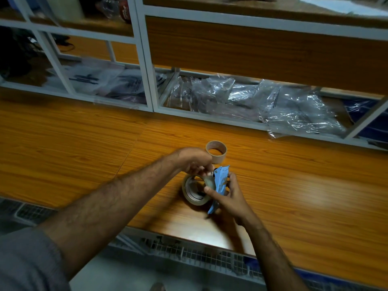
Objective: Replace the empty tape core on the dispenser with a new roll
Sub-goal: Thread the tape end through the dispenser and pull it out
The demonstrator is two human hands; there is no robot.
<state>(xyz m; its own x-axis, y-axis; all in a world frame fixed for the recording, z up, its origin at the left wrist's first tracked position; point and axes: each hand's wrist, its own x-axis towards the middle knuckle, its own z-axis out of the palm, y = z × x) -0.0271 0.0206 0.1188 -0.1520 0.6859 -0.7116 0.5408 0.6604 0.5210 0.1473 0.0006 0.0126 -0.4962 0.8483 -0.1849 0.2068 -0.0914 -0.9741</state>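
A blue tape dispenser [220, 181] is held upright over the wooden table, gripped by my right hand [230, 198] around its lower body. A new roll of clear tape [192, 191] sits on the dispenser's left side. My left hand [196, 160] comes in from above, its fingertips pinching at the top of the roll beside the dispenser's head. The empty brown cardboard core [216, 151] stands on the table just behind my left hand, apart from the dispenser.
The orange wood-grain table [73, 148] stretches to both sides. White-framed shelving [144, 66] rises at the back, with crumpled clear plastic bags [283, 106] in its lower openings. A wire mesh tray [199, 255] runs below the table's front edge.
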